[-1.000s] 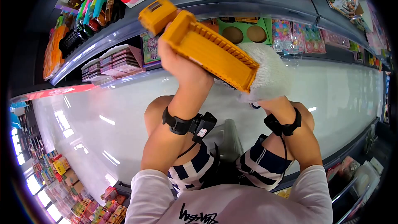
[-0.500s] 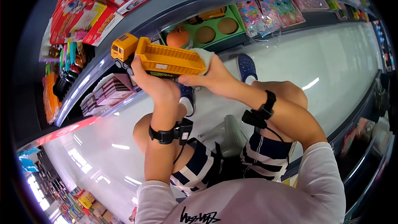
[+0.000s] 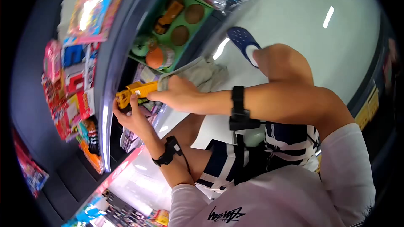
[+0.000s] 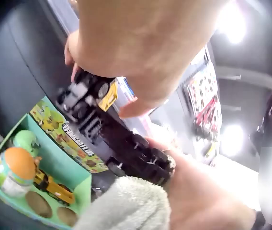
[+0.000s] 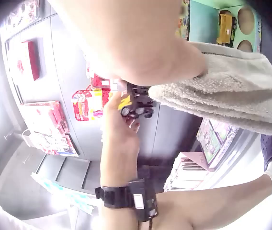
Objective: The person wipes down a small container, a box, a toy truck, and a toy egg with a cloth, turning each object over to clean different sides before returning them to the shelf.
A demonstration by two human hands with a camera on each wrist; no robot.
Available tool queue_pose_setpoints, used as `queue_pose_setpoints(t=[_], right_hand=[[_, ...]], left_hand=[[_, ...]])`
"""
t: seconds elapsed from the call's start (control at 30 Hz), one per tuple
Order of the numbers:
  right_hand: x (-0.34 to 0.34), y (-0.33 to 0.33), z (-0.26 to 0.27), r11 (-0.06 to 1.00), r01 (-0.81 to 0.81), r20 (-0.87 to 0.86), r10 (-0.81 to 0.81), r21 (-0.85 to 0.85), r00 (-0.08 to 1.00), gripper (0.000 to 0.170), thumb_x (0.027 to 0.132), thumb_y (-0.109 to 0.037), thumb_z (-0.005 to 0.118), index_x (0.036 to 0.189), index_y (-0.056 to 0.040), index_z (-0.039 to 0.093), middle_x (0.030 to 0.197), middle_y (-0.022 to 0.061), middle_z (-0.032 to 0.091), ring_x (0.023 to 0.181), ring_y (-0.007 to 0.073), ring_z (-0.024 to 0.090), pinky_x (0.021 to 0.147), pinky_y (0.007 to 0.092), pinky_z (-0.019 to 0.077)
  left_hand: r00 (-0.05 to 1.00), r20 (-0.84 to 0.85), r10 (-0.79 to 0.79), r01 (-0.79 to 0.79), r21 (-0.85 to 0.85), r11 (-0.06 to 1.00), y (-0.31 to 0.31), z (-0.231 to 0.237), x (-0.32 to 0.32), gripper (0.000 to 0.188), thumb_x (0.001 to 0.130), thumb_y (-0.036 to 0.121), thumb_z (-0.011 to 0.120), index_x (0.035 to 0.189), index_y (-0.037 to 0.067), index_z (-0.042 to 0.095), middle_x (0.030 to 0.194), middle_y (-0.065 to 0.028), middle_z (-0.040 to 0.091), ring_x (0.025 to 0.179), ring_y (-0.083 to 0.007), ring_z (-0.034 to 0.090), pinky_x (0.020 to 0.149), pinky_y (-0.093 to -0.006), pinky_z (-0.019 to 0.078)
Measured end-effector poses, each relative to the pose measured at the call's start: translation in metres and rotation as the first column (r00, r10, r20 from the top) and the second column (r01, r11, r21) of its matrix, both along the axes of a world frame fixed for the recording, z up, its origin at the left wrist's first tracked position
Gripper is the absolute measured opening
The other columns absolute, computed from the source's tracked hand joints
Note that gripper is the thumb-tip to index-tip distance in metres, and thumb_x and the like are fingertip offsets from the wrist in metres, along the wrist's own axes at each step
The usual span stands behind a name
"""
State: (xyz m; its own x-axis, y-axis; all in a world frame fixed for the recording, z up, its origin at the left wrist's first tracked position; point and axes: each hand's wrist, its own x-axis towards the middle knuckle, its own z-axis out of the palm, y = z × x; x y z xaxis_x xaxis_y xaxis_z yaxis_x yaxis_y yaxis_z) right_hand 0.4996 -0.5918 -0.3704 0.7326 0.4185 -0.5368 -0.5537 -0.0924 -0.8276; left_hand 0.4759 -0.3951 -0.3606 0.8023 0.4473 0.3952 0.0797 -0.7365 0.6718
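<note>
A yellow toy dump truck (image 3: 143, 89) is held between both hands beside the shelf. My left hand (image 3: 135, 121) grips its cab end. At the rear, my right hand (image 3: 180, 94) pinches the bed together with a grey-white cloth (image 3: 204, 74), which hangs to the far side. The left wrist view shows the truck's black underside (image 4: 121, 136) with wheels, the left hand (image 4: 141, 67) above and the cloth (image 4: 131, 206) below. In the right wrist view the left fingers curl round the cab (image 5: 126, 102); the cloth (image 5: 232, 86) trails from the right hand (image 5: 145, 48).
On the lower shelf, a green compartment box (image 3: 187, 25) holds a small yellow vehicle (image 3: 170, 17) and an orange-topped round item (image 3: 155, 57). The dark shelf edge (image 3: 110, 80) runs past the left hand. Red packages (image 3: 75, 84) stand above; a shoe (image 3: 243, 41) is on the floor.
The view has turned, and truck and hands now appear lower and farther left, near the shelf edge. The cloth, earlier bunched at the truck's rear, now hangs out from the right hand.
</note>
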Motion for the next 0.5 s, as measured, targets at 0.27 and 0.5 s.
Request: queue_pose_setpoints(t=[0.27,0.5], right_hand=[[-0.007,0.002,-0.005,0.994,0.083,-0.132,-0.092,-0.067,0.987,0.064,0.075,-0.060,0.074,0.078,0.0040,0.072,0.072,0.0198,0.071,0.071,0.0374,0.073,0.066,0.0470,0.0556],[-0.045,-0.013,0.010,0.926,-0.345,0.595,0.364,-0.151,0.716,0.024,0.090,-0.026,0.066,0.091,-0.0026,0.073,0.086,0.0112,0.074,0.082,0.0317,0.074,0.071,0.0420,0.0572]], left_hand=[[0.836,-0.510,-0.205,-0.107,-0.517,0.849,0.008,-0.042,0.032,0.038,0.098,0.015,0.068,0.127,-0.008,0.058,0.118,-0.0133,0.067,0.102,-0.0198,0.067,0.091,-0.0322,0.0538],[0.776,-0.395,-0.492,0.088,-0.705,0.704,0.033,-0.111,0.060,0.038,0.098,0.018,0.071,0.128,-0.002,0.059,0.122,-0.0106,0.066,0.108,-0.0204,0.065,0.098,-0.0356,0.0507]])
